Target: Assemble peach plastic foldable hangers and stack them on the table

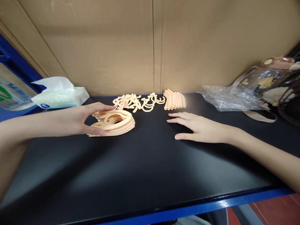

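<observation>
At the left of the table, a stack of flat, peach-coloured curved plastic pieces with open middles (124,126) lies on the black surface. My left hand (90,120) grips its left side, thumb along the near edge and fingers over the far edge. Palm down, my right hand (189,126) hovers over or rests on the table with fingers apart and nothing in them. Just beyond its fingertips is a row of curved peach plastic strips (174,100). Between the hands, farther back, are a loose heap of small peach plastic parts (127,101) and several hook-shaped pieces (148,103).
A tissue pack (62,97) stands at the back left by a blue frame (21,59). Crumpled clear plastic (231,98) and a transparent bottle with a strap (264,79) are at the back right. Brown cardboard (112,47) walls the far side of the black table (131,175).
</observation>
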Demonstrator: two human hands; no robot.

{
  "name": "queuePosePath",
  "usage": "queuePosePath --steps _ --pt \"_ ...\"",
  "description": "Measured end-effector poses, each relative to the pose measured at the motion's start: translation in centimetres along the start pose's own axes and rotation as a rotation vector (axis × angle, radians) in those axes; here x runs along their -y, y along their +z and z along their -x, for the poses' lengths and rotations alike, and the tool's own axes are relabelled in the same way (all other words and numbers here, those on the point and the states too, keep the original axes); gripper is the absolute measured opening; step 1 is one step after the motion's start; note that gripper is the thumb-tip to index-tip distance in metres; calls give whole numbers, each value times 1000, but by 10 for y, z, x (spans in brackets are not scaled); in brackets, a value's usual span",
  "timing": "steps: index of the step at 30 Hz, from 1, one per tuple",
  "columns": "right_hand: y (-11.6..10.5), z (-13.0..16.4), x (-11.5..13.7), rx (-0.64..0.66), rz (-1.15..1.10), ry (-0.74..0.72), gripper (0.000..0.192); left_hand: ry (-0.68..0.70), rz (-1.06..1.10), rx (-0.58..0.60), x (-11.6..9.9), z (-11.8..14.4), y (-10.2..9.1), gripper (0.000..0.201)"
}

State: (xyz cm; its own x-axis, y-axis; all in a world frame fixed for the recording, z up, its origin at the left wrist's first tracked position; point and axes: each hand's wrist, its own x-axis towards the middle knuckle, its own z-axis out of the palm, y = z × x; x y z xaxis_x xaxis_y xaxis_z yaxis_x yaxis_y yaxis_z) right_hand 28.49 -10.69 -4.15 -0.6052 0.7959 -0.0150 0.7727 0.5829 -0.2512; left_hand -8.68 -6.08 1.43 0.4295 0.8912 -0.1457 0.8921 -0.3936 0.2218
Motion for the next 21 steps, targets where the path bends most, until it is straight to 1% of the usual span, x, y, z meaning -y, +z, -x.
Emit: queuePosePath --steps 2,6,11,15,21 --pt "0 0 0 -2 2 -8 69 -3 9 2 -6 2 0 70" --pt "1 0 -1 -7 0 -11 69 4 20 1 -14 4 -1 63" --pt "1 0 -1 -16 -1 -16 68 15 -5 -1 -10 2 0 71" --pt "1 0 -1 -12 5 -12 69 27 9 5 -12 2 1 62" --pt "1 0 -1 -30 -8 -25 67 42 -15 -2 -11 1 2 64"
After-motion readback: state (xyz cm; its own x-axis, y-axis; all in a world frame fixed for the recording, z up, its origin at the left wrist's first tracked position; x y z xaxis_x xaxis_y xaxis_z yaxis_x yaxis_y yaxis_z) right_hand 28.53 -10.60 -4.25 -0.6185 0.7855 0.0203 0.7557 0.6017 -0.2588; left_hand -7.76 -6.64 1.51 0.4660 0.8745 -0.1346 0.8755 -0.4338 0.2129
